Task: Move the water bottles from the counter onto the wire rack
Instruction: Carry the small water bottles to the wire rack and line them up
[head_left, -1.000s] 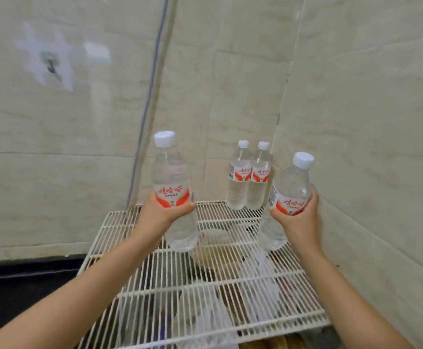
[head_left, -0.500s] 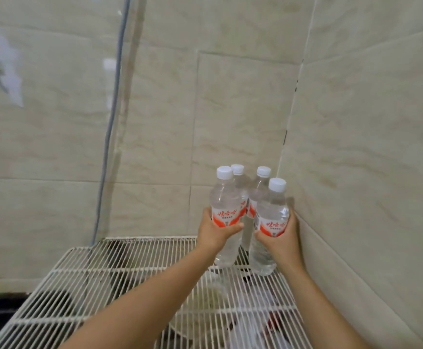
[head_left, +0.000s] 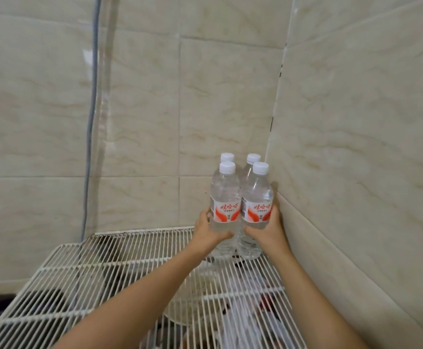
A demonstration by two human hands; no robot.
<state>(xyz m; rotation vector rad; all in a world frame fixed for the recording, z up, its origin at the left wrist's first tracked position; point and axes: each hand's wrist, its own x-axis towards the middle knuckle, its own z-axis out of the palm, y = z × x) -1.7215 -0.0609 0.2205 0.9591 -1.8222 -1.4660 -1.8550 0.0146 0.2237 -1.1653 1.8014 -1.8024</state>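
Note:
Two clear water bottles with white caps and red-and-white labels stand upright on the white wire rack near its far right corner. My left hand grips the left bottle around its lower body. My right hand grips the right bottle the same way. Directly behind them stand two more bottles, of which mainly the caps show: one cap on the left and one cap on the right. All sit tight in the corner of the tiled walls.
Tiled walls close off the rack at the back and on the right. A grey cable runs down the back wall at the left. Under the rack lie a pale bowl and plastic bags. The rack's left and front wires carry nothing.
Both hands have carried their bottles forward and to the right into the corner, and down until the bottles' bases meet the rack wires just in front of the two standing bottles.

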